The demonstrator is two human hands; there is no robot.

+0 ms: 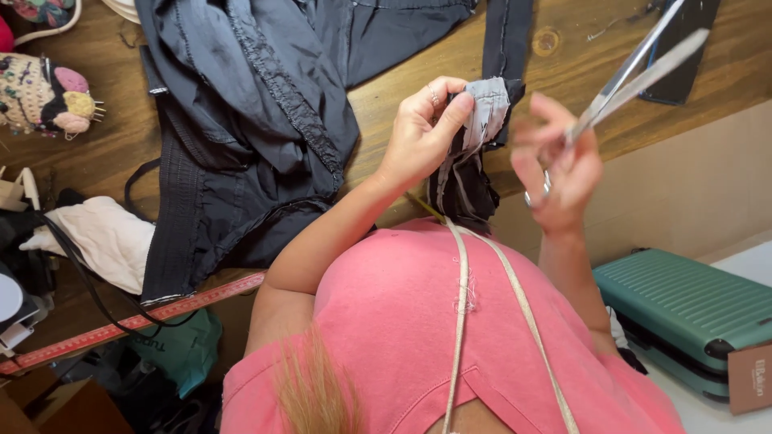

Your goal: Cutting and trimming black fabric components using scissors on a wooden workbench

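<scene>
Wooden surface (104, 145) with sewing clutter on it

A large dark garment (249, 137) lies spread across the middle of the brown boards, with a narrow dark strip (505, 40) running off the far edge. At the left end sit a crocheted pincushion (40, 96) and, nearer the front edge, a folded white cloth (100, 237). A red measuring rule (137, 321) lies along the front edge. On the floor to the right rests a green suitcase (683, 309).

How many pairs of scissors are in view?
1: the scissors in the right hand, blades raised over the wooden table. Others may lie hidden under the dark garment.
</scene>
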